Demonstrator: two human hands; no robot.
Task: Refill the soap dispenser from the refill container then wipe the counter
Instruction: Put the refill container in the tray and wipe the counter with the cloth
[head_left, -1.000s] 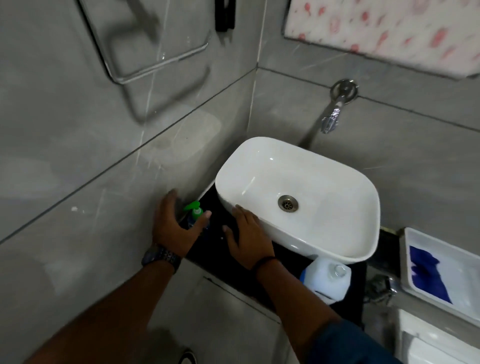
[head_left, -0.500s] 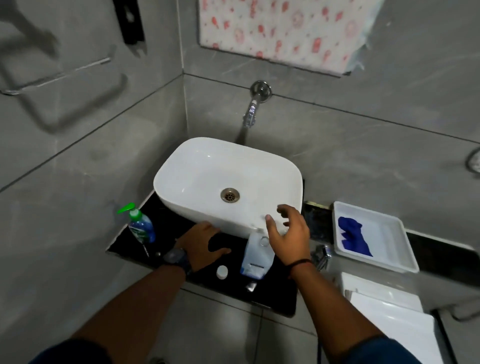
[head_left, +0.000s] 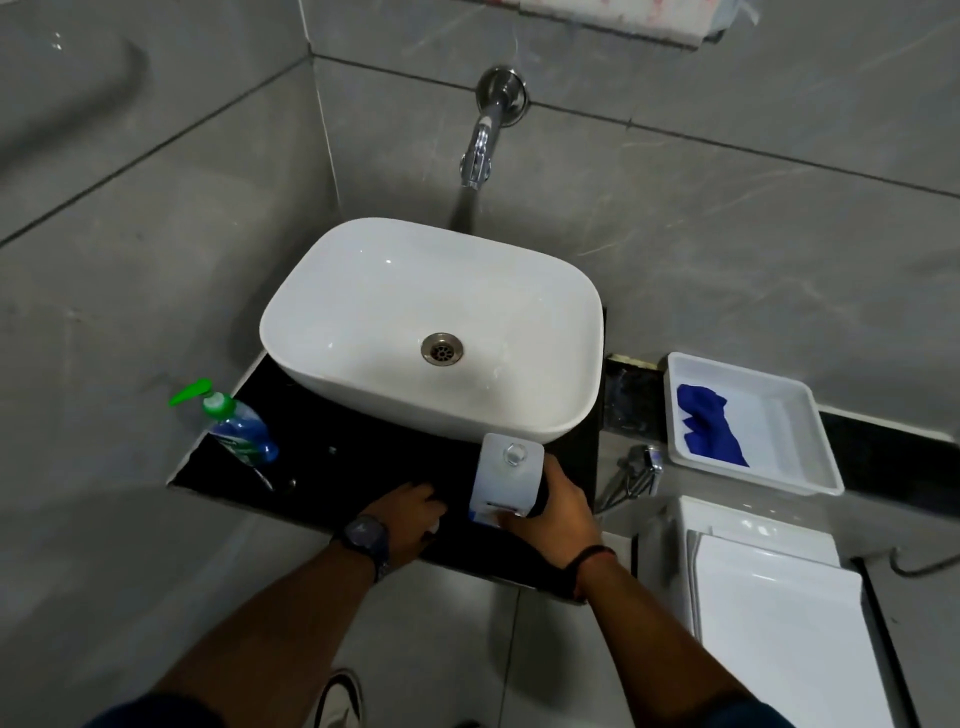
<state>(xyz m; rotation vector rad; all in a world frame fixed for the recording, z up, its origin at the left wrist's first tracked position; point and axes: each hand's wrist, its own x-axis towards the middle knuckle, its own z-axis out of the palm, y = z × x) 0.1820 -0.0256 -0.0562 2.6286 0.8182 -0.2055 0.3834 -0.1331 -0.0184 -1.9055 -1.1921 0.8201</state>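
Note:
The soap dispenser (head_left: 241, 431), a clear bottle of blue liquid with a green pump, stands at the left end of the black counter (head_left: 363, 457). The white refill container (head_left: 506, 478) stands upright at the counter's front, just before the basin, and my right hand (head_left: 556, 514) grips its right side and base. Its round top opening shows clear. My left hand (head_left: 408, 519) lies beside it on the left, fingers curled down over a small white cap (head_left: 434, 527), of which only a sliver shows. A blue cloth (head_left: 709, 434) lies in a white tray (head_left: 779, 415) at the right.
A white basin (head_left: 363, 291) fills most of the counter, under a chrome wall tap (head_left: 480, 150). Right of the counter are a chrome valve (head_left: 636, 470) and a white toilet cistern (head_left: 779, 597). Grey tiled walls close the left and the back.
Both hands left the dispenser and moved right. My right hand took hold of the refill container, and my left hand came down over the cap. The view swung right and down.

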